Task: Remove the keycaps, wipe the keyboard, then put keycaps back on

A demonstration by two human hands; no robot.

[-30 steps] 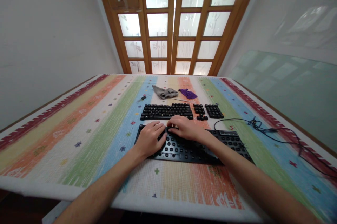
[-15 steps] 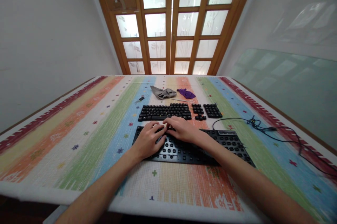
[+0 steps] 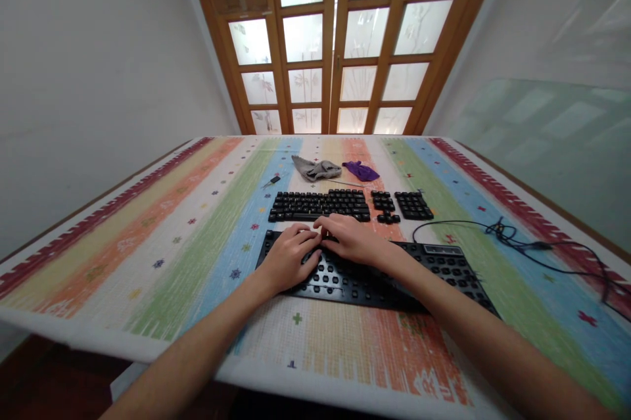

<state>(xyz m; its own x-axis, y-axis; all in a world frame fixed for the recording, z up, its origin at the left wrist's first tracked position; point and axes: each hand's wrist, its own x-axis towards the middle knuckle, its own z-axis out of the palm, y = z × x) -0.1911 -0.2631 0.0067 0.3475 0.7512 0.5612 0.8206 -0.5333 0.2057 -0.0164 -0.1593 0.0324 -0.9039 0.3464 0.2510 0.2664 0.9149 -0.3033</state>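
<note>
A black keyboard base (image 3: 355, 293) with its keycaps off lies flat in front of me, bare key stems showing across it. Over its upper left part, my left hand (image 3: 290, 257) is bent inward, with the fingertips meeting those of the other hand. My right hand (image 3: 348, 238) reaches across from the right, its fingers curled and drawn together. Whatever sits between the fingertips, if anything, is too small and covered to make out. Just beyond the base, the loose black keycaps (image 3: 320, 203) are laid out in keyboard order, with the number-pad keycaps (image 3: 413, 205) to the right.
Behind the keycaps lie a grey cloth (image 3: 315, 169), a purple cloth (image 3: 361, 171) and a thin rod (image 3: 346, 183). A small black-ended tool (image 3: 273, 181) rests to the left. The black cable (image 3: 513, 239) runs tangled to the right over the striped tablecloth (image 3: 197, 262).
The view has turned slightly left, so everything appears shifted to the right. My hands stay together over the same part of the keyboard base, with little finger movement visible.
</note>
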